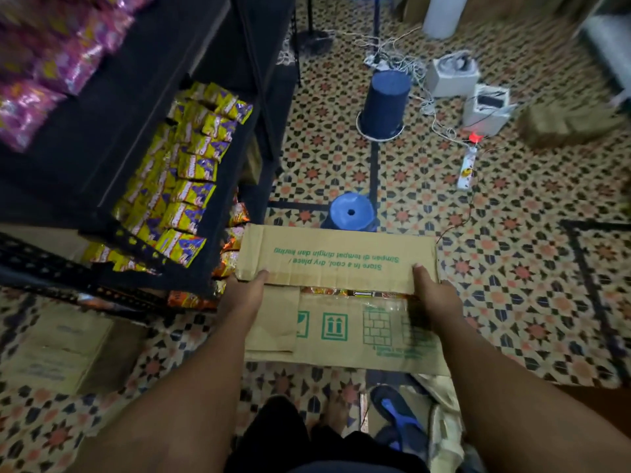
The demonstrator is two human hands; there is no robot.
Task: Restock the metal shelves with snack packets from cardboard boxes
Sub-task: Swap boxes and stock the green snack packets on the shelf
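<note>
Box contents (345, 291) mostly hidden by flaps (336, 259).

Two hands, left (244, 295) and right (435, 295), on one open box (338, 302); one closed box (58, 349) at lower left. Two blue buckets, tall (384, 105) and low (351, 213). Two white boxes, (452, 75) and (488, 109). One power strip (467, 169). One blue sandal (396, 413).

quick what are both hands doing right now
Left hand: holding the left side of the cardboard box, thumb on the far flap.
Right hand: holding the box's right side, thumb on the same flap.
</note>
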